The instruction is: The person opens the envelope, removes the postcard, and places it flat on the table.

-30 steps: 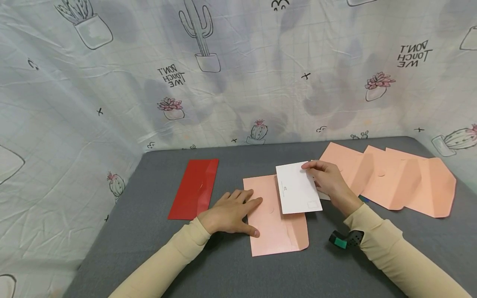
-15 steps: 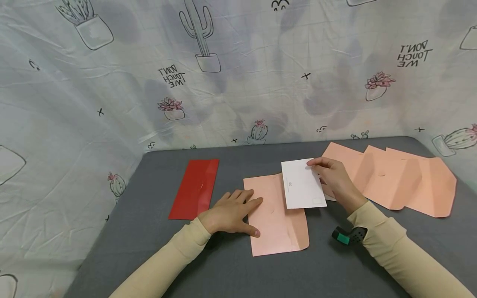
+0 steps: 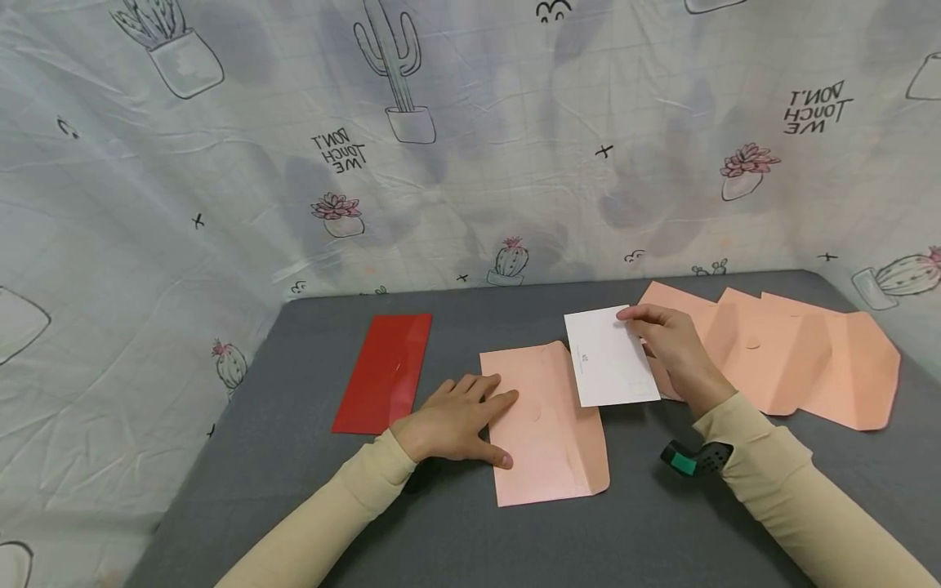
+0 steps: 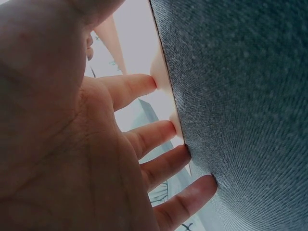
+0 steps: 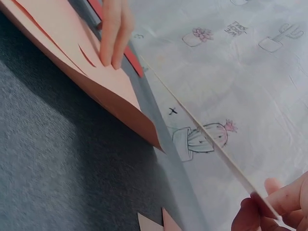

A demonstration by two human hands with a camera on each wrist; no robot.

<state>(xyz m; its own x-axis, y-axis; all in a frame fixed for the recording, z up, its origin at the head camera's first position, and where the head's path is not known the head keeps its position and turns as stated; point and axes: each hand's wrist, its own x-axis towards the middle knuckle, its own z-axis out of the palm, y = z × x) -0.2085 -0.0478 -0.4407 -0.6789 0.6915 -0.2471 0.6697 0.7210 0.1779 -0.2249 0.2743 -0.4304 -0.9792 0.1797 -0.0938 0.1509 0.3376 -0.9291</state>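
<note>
Holding white card point(image 3: 610, 359) out over open pink envelope point(image 3: 540, 441); work looks partway, at a guess. Card is wholly outside, up off the desk point(image 3: 485, 318), its lower left corner overlapping the envelope's flap side in the head view. Cannot tell if card is going in or coming out. Envelope lies flat mid-desk, flap unfolded toward the desk's right edge; closing not yet done. Spare pink envelopes point(image 3: 779, 351), overlapping, flaps out, by the desk's far right corner; red envelope point(image 3: 378, 376) toward the left edge. Contents of these: cannot tell.

Left hand point(image 3: 459, 420): palm down, fingers spread and nearly straight, fingertips and thumb resting on envelope's left side, gripping nothing; probably steadying it. Right hand point(image 3: 676, 351): raised, thumb and fingers pinching card near its upper right corner, card tilted in the right wrist view.
</note>
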